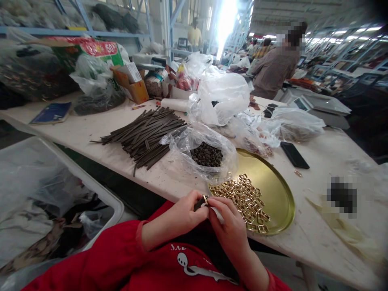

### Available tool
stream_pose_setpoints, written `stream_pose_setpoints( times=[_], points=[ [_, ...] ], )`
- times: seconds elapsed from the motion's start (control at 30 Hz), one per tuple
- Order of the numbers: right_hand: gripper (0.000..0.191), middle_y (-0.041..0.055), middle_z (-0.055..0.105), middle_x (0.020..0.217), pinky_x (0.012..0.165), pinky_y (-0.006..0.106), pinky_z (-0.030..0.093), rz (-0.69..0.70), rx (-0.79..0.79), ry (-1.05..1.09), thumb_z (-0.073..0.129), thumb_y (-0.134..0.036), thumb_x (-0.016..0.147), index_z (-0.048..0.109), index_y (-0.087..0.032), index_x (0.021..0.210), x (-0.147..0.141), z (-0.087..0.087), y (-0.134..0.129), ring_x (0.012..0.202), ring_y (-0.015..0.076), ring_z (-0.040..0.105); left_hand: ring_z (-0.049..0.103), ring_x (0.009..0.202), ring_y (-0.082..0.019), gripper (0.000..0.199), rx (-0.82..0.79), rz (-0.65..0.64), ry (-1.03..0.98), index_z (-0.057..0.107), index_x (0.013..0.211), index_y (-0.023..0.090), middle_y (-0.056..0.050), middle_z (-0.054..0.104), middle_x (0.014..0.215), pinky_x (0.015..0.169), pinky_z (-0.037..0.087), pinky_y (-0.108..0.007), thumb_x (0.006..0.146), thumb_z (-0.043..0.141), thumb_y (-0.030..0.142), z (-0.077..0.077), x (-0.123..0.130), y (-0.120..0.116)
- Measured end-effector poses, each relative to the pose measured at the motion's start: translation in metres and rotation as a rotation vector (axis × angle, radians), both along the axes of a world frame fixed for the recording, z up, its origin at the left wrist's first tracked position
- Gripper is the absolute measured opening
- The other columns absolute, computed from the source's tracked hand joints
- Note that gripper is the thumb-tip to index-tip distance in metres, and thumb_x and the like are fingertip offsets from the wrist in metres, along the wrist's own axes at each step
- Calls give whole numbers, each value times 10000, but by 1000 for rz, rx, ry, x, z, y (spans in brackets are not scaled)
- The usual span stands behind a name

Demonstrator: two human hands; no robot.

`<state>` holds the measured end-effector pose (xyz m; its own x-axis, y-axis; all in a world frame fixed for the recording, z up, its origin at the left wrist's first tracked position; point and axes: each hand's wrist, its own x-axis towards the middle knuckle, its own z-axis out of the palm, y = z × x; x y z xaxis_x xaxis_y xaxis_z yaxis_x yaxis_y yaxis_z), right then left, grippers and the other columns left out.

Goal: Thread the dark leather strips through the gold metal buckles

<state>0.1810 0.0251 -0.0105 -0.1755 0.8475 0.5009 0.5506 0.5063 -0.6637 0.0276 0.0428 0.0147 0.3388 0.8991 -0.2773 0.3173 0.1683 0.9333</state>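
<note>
Near the table's front edge, my left hand pinches a dark strip between thumb and fingers. A gold buckle is at the strip's end, where my right hand holds it with closed fingertips. Both hands almost touch. Just right of them, many gold buckles lie in a heap on a round gold tray. Behind the hands is an open clear plastic bag of small dark pieces. A pile of long dark strips lies to its left.
A black phone lies right of the tray. White plastic bags, a cardboard box and a blue booklet sit farther back. A white bin stands at the left. A person stands beyond the table.
</note>
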Motion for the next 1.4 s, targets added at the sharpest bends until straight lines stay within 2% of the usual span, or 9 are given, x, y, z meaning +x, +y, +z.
stream_pose_setpoints(
  times=[0.13, 0.23, 0.33, 0.47, 0.7, 0.83, 0.93, 1.07, 1.4],
  points=[
    [130, 41, 654, 828, 695, 304, 521, -56, -129, 128, 522, -184, 811, 622, -220, 886, -2, 5, 1, 772, 171, 624, 446, 591, -108, 141, 6, -5, -42, 484, 766, 166, 45, 483, 615, 547, 356, -219, 810, 351, 188, -5, -3, -6],
    [127, 20, 652, 779, 622, 269, 520, -48, -339, 309, 552, -249, 796, 606, -211, 904, -4, 12, 1, 686, 150, 617, 494, 619, -126, 186, 90, 38, 33, 492, 967, 152, 28, 547, 665, 585, 391, -240, 831, 379, 207, -6, -6, -8],
    [168, 11, 647, 754, 615, 256, 519, 17, -512, 511, 586, -320, 774, 596, -207, 899, -6, 16, 7, 676, 142, 615, 570, 844, -160, 357, 167, -41, 0, 439, 1202, 165, -39, 639, 931, 791, 429, -288, 851, 398, 217, 0, -6, -8],
    [249, -4, 622, 717, 609, 270, 520, 64, -714, 781, 654, -384, 718, 561, -212, 873, -6, 12, 22, 656, 139, 604, 475, 1148, -163, 415, 215, -153, -148, 440, 1279, 238, -23, 525, 1277, 995, 329, -284, 871, 372, 203, 10, -5, 0],
    [188, 18, 636, 734, 598, 322, 530, 141, -928, 902, 662, -322, 716, 569, -231, 851, -8, 0, 47, 618, 168, 617, 531, 736, -123, 179, 78, -124, -327, 595, 890, 175, -8, 597, 793, 715, 420, -224, 834, 436, 235, -1, -7, 28],
    [99, 7, 622, 655, 542, 327, 510, 113, -777, 562, 589, -313, 765, 588, -244, 835, 4, 0, 92, 552, 176, 594, 277, 454, -72, 202, -142, -13, -364, 511, 858, 165, 90, 331, 504, 431, 235, -191, 794, 475, 353, -14, -13, 48],
    [98, 17, 621, 700, 616, 348, 486, -101, -374, 34, 509, -275, 809, 580, -216, 842, 15, -1, 146, 659, 199, 598, 256, 452, -70, 269, -195, 34, -350, 494, 861, 156, 101, 305, 488, 430, 206, -196, 757, 496, 405, -20, -15, 62],
    [120, 91, 624, 872, 673, 323, 431, -165, -262, -712, 482, -154, 808, 599, -170, 830, 12, -11, 196, 787, 212, 597, 284, 449, -69, 303, -195, 43, -338, 494, 849, 152, 96, 330, 486, 436, 219, -204, 741, 501, 435, -25, -16, 74],
    [177, 103, 624, 887, 714, 279, 360, -88, -294, -871, 432, -81, 821, 589, -155, 851, 1, -31, 182, 853, 205, 562, 275, 422, -60, 310, -174, 105, -332, 519, 812, 148, 103, 342, 459, 425, 212, -205, 724, 522, 446, -20, -13, 71]
  ],
)
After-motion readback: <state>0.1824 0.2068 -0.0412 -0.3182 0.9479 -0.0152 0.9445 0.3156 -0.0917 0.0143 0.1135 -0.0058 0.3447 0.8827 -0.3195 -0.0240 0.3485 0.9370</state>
